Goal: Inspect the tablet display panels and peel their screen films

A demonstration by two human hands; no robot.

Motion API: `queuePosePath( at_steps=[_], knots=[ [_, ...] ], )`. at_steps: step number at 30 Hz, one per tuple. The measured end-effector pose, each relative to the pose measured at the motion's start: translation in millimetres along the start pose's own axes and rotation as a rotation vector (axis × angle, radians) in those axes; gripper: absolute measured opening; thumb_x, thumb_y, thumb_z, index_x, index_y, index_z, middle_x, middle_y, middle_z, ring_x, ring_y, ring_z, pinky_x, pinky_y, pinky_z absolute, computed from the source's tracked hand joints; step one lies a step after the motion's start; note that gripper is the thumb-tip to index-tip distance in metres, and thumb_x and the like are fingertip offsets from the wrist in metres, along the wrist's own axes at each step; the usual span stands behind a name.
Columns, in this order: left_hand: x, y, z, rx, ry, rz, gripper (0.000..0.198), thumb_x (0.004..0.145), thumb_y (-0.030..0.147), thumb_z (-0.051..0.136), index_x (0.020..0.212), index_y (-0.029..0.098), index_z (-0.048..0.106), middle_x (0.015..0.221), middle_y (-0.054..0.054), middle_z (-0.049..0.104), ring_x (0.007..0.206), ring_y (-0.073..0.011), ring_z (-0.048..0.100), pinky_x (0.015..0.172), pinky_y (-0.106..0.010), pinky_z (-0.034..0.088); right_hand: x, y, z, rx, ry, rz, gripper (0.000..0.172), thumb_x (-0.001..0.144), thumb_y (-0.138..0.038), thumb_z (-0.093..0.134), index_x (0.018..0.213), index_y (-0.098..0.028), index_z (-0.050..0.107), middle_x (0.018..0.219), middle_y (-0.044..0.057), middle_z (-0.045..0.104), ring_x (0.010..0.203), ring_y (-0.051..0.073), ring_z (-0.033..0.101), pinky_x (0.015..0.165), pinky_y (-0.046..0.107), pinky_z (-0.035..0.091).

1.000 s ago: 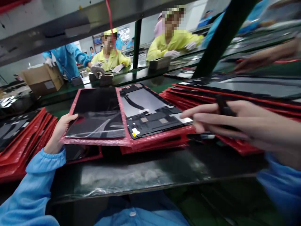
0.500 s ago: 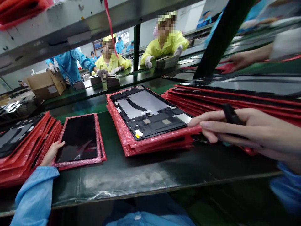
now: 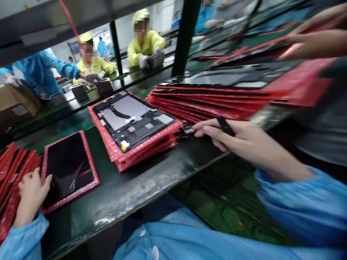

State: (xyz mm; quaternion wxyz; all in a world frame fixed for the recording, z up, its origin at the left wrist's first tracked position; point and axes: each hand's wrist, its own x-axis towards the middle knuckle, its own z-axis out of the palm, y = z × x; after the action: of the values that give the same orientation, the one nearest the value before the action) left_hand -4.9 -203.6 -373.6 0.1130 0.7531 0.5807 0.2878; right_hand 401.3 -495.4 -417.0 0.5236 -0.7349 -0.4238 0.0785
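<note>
My left hand point(image 3: 32, 193) is at the left edge of a dark tablet screen point(image 3: 67, 169) lying on pink bubble wrap, its thumb and fingers apart. My right hand point(image 3: 233, 141) holds a black pen-like tool point(image 3: 225, 125), which sticks up between the fingers; its lower part is hidden. The fingertips are close to a small dark item point(image 3: 187, 128) on the bench, too blurred to name. Between my hands, an opened tablet housing point(image 3: 132, 121) with a grey plate and black ribbon cable rests face up on a pile of red bubble-wrap bags point(image 3: 146, 155).
A taller stack of housings in red bags point(image 3: 189, 104) stands behind at the right; more red bags point(image 3: 16, 177) lie far left. A green post point(image 3: 185, 36) rises from the dark green bench point(image 3: 130, 191). A co-worker's hands point(image 3: 320, 41) handle red wrap at upper right; other people work opposite.
My view has swung right. My right hand has moved off the housing's near right corner to the small dark item. My left hand's fingers have lifted and spread at the screen's edge.
</note>
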Motion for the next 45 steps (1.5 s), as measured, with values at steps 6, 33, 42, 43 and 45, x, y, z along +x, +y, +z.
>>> queuePosePath(
  at_steps=[6, 33, 42, 43, 45],
  knots=[
    [-2, 91, 3.8, 0.232, -0.079, 0.668, 0.047, 0.081, 0.054, 0.038, 0.108, 0.018, 0.053, 0.121, -0.017, 0.052, 0.122, -0.0398, 0.045, 0.105, -0.054, 0.032, 9, 30, 17, -0.229, 0.106, -0.169, 0.038, 0.09, -0.034, 0.041, 0.117, -0.013, 0.056, 0.109, 0.013, 0.061, 0.055, 0.013, 0.057, 0.059, 0.03, 0.052],
    [15, 157, 116.1, -0.097, -0.154, 0.988, 0.06, 0.09, 0.054, 0.024, 0.122, 0.013, 0.054, 0.135, -0.019, 0.047, 0.134, -0.0325, 0.035, 0.11, -0.056, 0.029, 32, 24, 50, -0.331, 0.197, -0.316, 0.041, 0.09, -0.013, 0.038, 0.13, -0.015, 0.049, 0.137, 0.011, 0.044, 0.124, 0.022, 0.048, 0.104, 0.04, 0.045],
    [11, 157, 113.5, -0.062, -0.222, 0.934, 0.057, 0.092, 0.049, 0.024, 0.127, 0.012, 0.052, 0.142, -0.018, 0.042, 0.139, -0.0334, 0.027, 0.112, -0.055, 0.026, 32, -2, 57, -0.102, 0.253, -0.45, 0.029, 0.096, -0.025, 0.039, 0.121, -0.017, 0.052, 0.119, 0.011, 0.054, 0.11, 0.019, 0.056, 0.099, 0.037, 0.049],
    [11, 157, 113.1, -0.069, -0.238, 0.923, 0.058, 0.092, 0.049, 0.025, 0.127, 0.012, 0.051, 0.143, -0.019, 0.04, 0.14, -0.0342, 0.025, 0.112, -0.056, 0.025, 35, -3, 57, -0.091, 0.251, -0.448, 0.029, 0.097, -0.026, 0.039, 0.121, -0.017, 0.052, 0.118, 0.011, 0.054, 0.109, 0.019, 0.057, 0.098, 0.037, 0.049],
    [9, 158, 112.1, -0.083, -0.269, 0.903, 0.058, 0.092, 0.049, 0.025, 0.128, 0.011, 0.05, 0.145, -0.02, 0.038, 0.141, -0.0353, 0.021, 0.113, -0.057, 0.023, 43, -6, 57, -0.082, 0.232, -0.451, 0.029, 0.097, -0.029, 0.039, 0.118, -0.017, 0.054, 0.117, 0.011, 0.056, 0.109, 0.019, 0.057, 0.098, 0.036, 0.049]
  ],
)
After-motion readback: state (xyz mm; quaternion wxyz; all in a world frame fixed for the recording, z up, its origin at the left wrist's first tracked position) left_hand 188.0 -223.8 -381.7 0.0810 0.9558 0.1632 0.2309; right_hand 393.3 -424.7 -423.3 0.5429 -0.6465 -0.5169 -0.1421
